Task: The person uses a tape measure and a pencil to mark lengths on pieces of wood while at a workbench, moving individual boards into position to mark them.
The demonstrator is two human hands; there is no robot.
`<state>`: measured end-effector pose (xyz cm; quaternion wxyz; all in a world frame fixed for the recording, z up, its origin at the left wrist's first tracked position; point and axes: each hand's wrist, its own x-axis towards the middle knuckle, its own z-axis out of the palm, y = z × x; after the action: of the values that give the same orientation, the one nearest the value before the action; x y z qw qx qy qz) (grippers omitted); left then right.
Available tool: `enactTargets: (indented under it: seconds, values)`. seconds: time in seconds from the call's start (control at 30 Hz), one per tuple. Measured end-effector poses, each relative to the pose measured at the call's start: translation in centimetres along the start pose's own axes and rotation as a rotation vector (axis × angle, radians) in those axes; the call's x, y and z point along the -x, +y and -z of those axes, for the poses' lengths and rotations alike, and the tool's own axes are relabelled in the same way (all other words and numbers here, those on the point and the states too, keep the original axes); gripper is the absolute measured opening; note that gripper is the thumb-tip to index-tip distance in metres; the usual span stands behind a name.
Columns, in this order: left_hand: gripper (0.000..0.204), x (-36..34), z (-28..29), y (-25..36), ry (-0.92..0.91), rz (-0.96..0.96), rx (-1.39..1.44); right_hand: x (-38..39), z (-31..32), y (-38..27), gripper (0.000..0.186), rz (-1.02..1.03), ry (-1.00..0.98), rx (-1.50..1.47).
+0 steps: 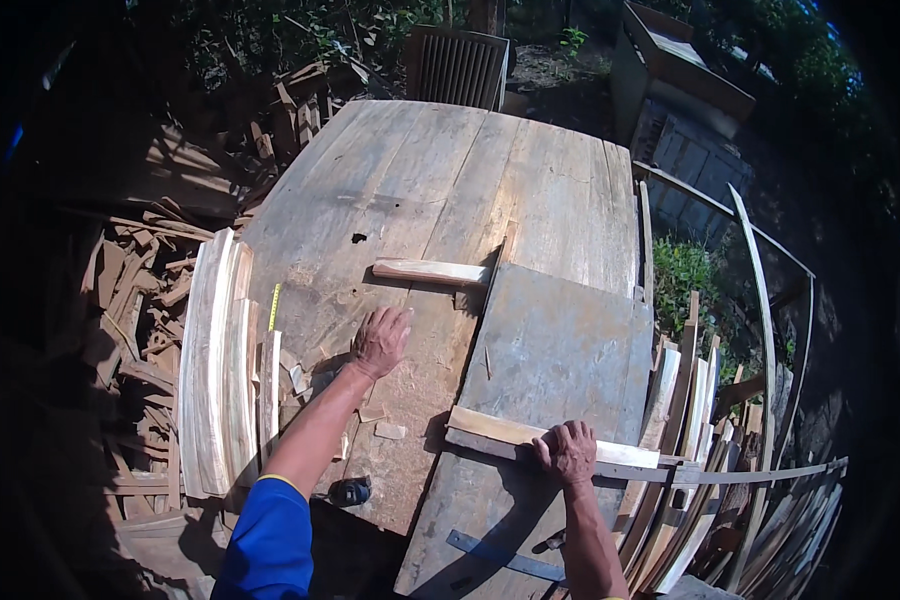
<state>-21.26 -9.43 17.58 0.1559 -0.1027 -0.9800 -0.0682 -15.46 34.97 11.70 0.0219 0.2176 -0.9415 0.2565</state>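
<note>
A pale wooden strip (490,424) lies across the grey board (560,330), along a dark straight bar (730,476) that reaches out past the board's right edge. My right hand (570,453) is closed over this strip, its fingers on the far side. My left hand (380,341) hovers over or rests on the sawdust-covered wooden table (420,180), fingers loosely extended and nothing visible in them. Just beyond it lies a short wooden piece (432,271), its right end at the grey board's edge. A thin sliver (487,362) sits on the board.
Long pale planks (210,370) stand stacked at the table's left edge, near a yellow measuring tape (274,306). A dark round tool (349,491) and offcuts (390,431) lie close to my left forearm. More strips (685,410) lean at the right; scrap wood (135,290) heaps up left.
</note>
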Motion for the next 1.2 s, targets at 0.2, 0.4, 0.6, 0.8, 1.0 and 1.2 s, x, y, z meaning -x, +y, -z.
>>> enactTargets:
  seconds: [0.2, 0.4, 0.6, 0.8, 1.0, 1.2]
  values:
    - [0.072, -10.8, -7.7, -5.2, -0.197, 0.104, -0.269, -0.4, -0.5, 0.3, 0.039, 0.024, 0.033, 0.05]
    - [0.049, -10.8, -7.6, -4.6, -0.464, 0.159, -0.209, -0.2, 0.2, 0.8, 0.042, -0.015, 0.005, 0.042]
    - [0.053, -1.8, -0.1, -7.4, -0.417, 0.24, -0.088, -0.6, -0.7, -0.3, 0.049, 0.041, -0.029, 0.012]
    - [0.062, 10.5, 15.3, -3.3, -0.462, 0.715, 0.136, -0.4, 0.5, 0.4, 0.057, 0.117, 0.013, 0.02]
    - [0.059, 28.1, 17.4, -1.6, -0.402, 1.001, -0.005, 0.0, -1.3, -0.6, 0.056, 0.163, 0.065, 0.029]
    - [0.069, 29.1, 17.0, 3.5, -0.212, 0.948, 0.061, -0.6, 0.3, -0.7, 0.047, 0.147, -0.125, 0.194]
